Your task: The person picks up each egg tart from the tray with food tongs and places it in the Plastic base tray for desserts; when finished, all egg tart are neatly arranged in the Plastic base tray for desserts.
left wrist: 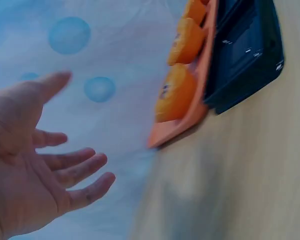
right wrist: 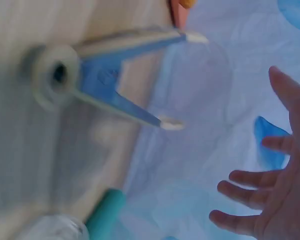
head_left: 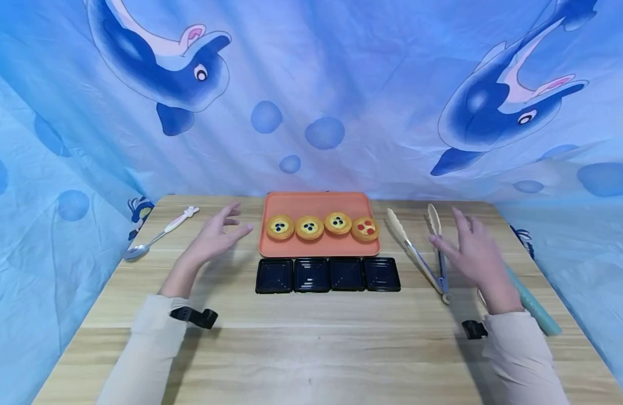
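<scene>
My left hand (head_left: pixel 213 239) hovers over the table left of the coral tray (head_left: pixel 321 247), fingers relaxed and holding nothing. On the tray lie several egg tarts (head_left: pixel 309 228); most carry dark blue berries, and the rightmost tart (head_left: pixel 365 229) has red pieces. Along the tray's near side runs a row of several black square dishes (head_left: pixel 311 275). My right hand (head_left: pixel 470 250) is raised just right of the tongs (head_left: pixel 418 259), palm inward and without a thing in it. In the right wrist view the tongs (right wrist: pixel 102 75) stand spread, apart from the fingers.
A spoon (head_left: pixel 162 232) with a white handle lies at the table's left. By the right forearm is a green roll-like object (head_left: pixel 534 304); a clear round item (right wrist: pixel 55 230) beside it is partly hidden. A blue dolphin-print curtain (head_left: pixel 321 84) hangs behind the table.
</scene>
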The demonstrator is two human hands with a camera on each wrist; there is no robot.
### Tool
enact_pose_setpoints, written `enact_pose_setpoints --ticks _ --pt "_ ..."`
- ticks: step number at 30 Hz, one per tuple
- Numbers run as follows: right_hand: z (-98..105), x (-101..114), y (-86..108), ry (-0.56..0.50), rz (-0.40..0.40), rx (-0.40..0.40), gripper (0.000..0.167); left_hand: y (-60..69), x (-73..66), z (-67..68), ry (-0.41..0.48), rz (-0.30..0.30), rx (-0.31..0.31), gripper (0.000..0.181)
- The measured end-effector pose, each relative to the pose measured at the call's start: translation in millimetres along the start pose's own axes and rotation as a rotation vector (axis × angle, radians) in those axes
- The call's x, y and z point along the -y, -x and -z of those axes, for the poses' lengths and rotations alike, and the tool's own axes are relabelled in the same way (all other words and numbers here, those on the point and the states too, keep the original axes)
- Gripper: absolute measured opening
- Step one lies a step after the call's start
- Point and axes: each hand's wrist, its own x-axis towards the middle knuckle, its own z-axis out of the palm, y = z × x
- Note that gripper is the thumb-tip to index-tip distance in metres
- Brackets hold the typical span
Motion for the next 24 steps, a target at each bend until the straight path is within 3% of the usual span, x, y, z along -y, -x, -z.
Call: enact_pose_setpoints --ticks 2,6,9,14,18,24 --pt "-8 -2 -0.7 -0.029 -0.024 0.023 0.097 -8.8 8.7 -9.6 0.064 0.047 0.007 0.076" --pt "-25 -1 -3.0 -0.152 -0.087 0.157 0.109 -22.9 25.6 -28.0 0.180 0.150 0.017 0.067" --pt "-35 0 -4.7 -0.223 -0.141 0.218 0.116 -28.6 33.0 -39.4 0.241 0.185 0.022 0.066" --pt "-47 5 -10.0 -0.220 -0.239 0.273 0.129 -32.0 34.8 -50.9 0.272 0.191 0.004 0.062" --pt "-54 7 -14.2 -0.213 -0.299 0.296 0.134 -33.1 33.3 -55.2 0.238 0.188 -0.018 0.059" --pt "-63 8 -15.1 -0.138 -0.359 0.221 0.110 -35.4 35.0 -59.3 0.203 0.186 -0.026 0.058"
